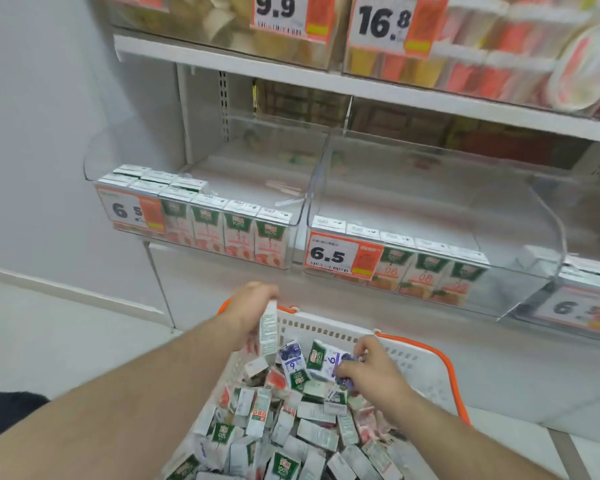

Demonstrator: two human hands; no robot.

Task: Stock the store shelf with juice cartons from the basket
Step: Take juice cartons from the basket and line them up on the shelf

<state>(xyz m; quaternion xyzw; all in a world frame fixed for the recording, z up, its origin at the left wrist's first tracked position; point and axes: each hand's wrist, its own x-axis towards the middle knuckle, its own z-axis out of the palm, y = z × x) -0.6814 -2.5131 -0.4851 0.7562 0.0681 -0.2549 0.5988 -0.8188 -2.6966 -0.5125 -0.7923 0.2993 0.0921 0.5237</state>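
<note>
Here the white basket (409, 358) with orange handles sits on the floor below the shelf, heaped with small juice cartons. Above its far rim the left hand (250, 306) grips one carton (269, 329) upright, fingers curled round its top. Inside the basket, toward its right side, the right hand (371, 367) pinches a blue-printed carton (326, 360) lying on the heap. Beyond the basket, two clear shelf bins (305, 188) hold front rows of cartons behind 6.5 price tags (340, 254).
</note>
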